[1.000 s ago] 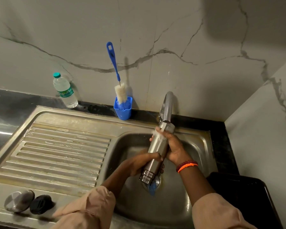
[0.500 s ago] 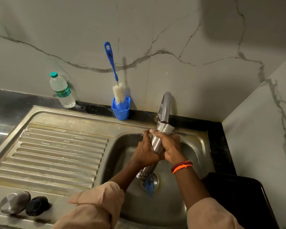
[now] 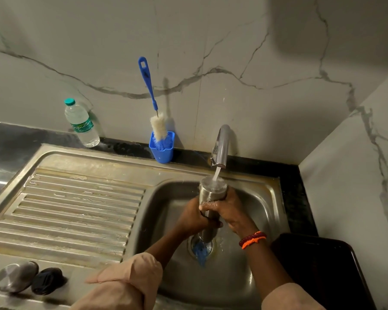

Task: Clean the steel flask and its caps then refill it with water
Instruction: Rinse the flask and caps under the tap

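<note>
Rinsing flask [image 3: 212,191] under tap [image 3: 221,146]

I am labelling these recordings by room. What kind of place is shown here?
Probably a home kitchen: a steel sink with a ribbed drainboard, a running tap, and a bottle brush against the marble wall.

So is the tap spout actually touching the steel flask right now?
Apart. The head view shows a gap between the tap spout and the flask's upturned end, bridged only by the falling stream of water.

flask [image 3: 212,193] under tap [image 3: 221,148] | caps [image 3: 29,279] left, on drainboard [image 3: 76,209]
</note>
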